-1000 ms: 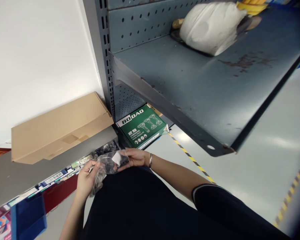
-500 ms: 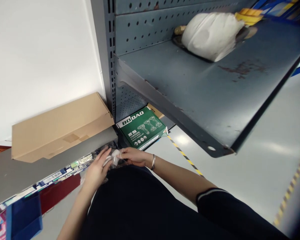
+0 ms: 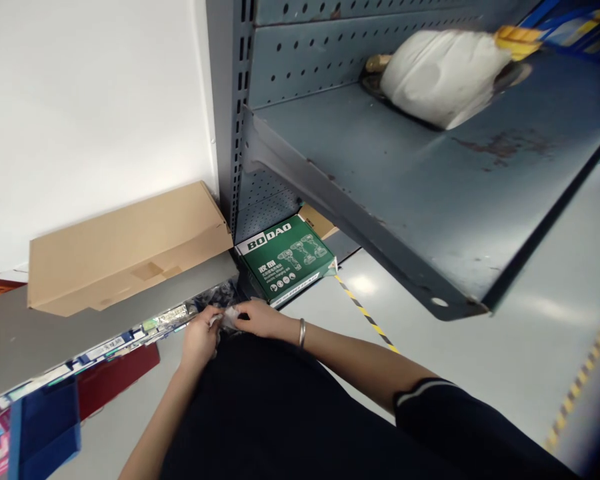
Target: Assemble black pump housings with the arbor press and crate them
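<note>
Head view on my monitor: the left hand [image 3: 199, 339] and right hand [image 3: 261, 319] are close together, the fingers of each pinched on a crumpled pale wrapping [image 3: 230, 316] between them. Its visible part runs sideways from one set of fingertips to the other, the right end slightly farther from the body. Fingers cover the rest, so I can't read its full length or which end is its front. It sits just before the dark clothing [image 3: 290, 413], near the right end of the front edge of the grey shelf [image 3: 10, 333]; I can't tell whether it touches that edge. On this shelf a cardboard box [image 3: 125, 247] lies lengthwise, roughly parallel to the front edge. Past the shelf's right end I see a green box [image 3: 286, 263], its printed face up.
</note>
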